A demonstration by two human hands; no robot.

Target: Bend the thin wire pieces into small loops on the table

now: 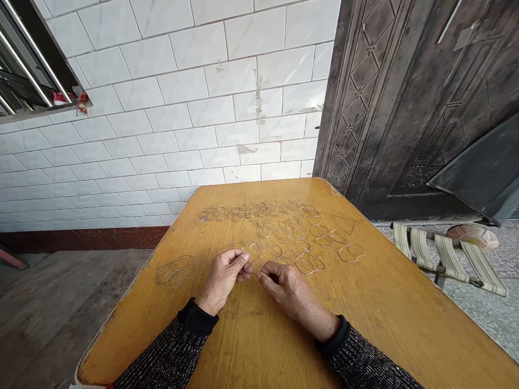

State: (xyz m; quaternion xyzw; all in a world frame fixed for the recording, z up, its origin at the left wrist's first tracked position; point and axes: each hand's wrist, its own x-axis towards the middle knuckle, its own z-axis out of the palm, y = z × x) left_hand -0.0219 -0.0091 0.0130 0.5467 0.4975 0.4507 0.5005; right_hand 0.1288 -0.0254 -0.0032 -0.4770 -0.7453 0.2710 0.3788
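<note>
My left hand (227, 274) is closed, with the thumb pressed on the fingers around a thin wire (254, 274). Just to its right, my right hand (287, 283) pinches the same wire between thumb and forefinger. A short stretch of it shows between the two hands; the rest is mostly hidden by my fingers. Beyond my hands lie several wire pieces bent into loops, such as one flower-like loop (352, 252) at the right. Left of my left hand rests a loose tangle of wire (176, 273).
The wooden table (251, 346) stands against a white tiled wall (203, 113). A dark carved door (405, 108) is at the right. Beside the table are a strapped stool (450, 256) and a pale ball (472, 236). A barred window (32, 54) is at upper left.
</note>
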